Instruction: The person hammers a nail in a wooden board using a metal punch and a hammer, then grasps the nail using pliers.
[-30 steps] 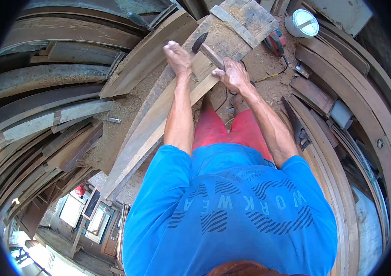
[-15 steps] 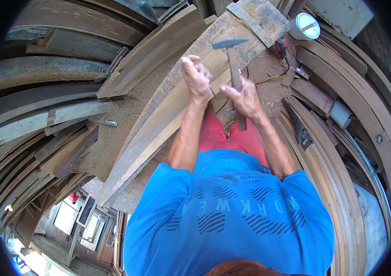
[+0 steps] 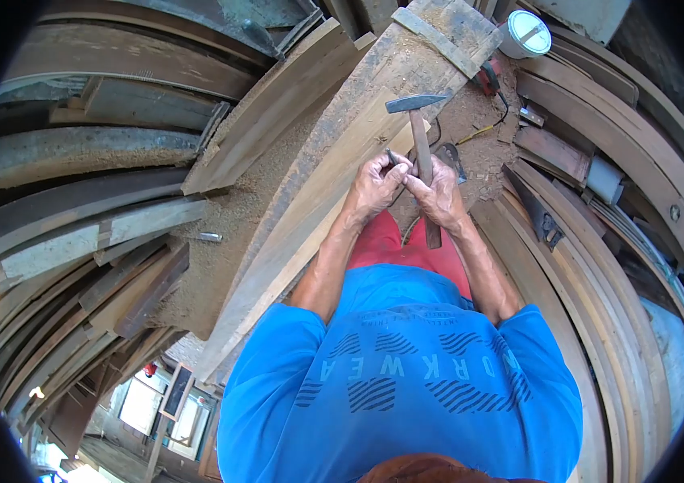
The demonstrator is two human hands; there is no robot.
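My right hand [image 3: 438, 191] is closed around the wooden handle of a hammer [image 3: 420, 138], whose metal head points up and away from me. Close beside it, my left hand [image 3: 376, 185] is pinched on a small, thin, dark object [image 3: 391, 155], too small to name. The fingertips of both hands meet or nearly meet around it. Under and beyond my left hand, a long pale wooden plank [image 3: 334, 179] lies along the sawdust-covered workbench [image 3: 410, 60].
A flat wooden strip [image 3: 435, 42] crosses the bench's far end. A white bucket [image 3: 525, 35] and a red power tool [image 3: 488, 78] with a cord stand at the far right. Stacked boards [image 3: 587, 274] line the right side; more timber [image 3: 109, 193] fills the left.
My left hand has come down and right, from raised and apart to touching or nearly touching my right hand. The hammer has shifted slightly right and lower.
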